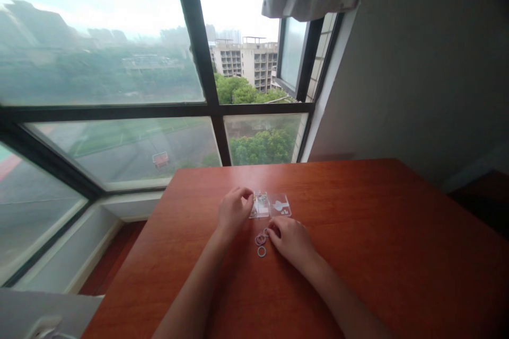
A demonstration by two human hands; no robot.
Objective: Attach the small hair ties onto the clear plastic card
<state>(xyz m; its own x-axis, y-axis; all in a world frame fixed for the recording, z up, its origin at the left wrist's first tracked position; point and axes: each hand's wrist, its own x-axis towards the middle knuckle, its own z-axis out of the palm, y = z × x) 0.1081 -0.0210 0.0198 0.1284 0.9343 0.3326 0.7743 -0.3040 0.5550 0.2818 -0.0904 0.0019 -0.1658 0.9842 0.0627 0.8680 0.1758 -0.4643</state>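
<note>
A small clear plastic box (pixel 261 205) lies opened out on the table, with tiny pieces inside. Its clear lid (pixel 280 204) rests to the right and bears a pale label. My left hand (pixel 234 211) is at the box's left edge, fingers curled and closed against it. Just in front of the box, my right hand (pixel 292 237) pinches a pale ring (pixel 266 232) between thumb and forefinger. Overlapping pale rings (pixel 260 239) lie left of those fingertips. A separate grey ring (pixel 261 251) lies flat nearer to me.
The reddish-brown wooden table (pixel 358 206) extends to both sides, its far edge near a large dark-framed window (pixel 214 111). A wall (pixel 417 63) rises on the right. A white object (pixel 47 326) shows at the lower left, beyond the table's edge.
</note>
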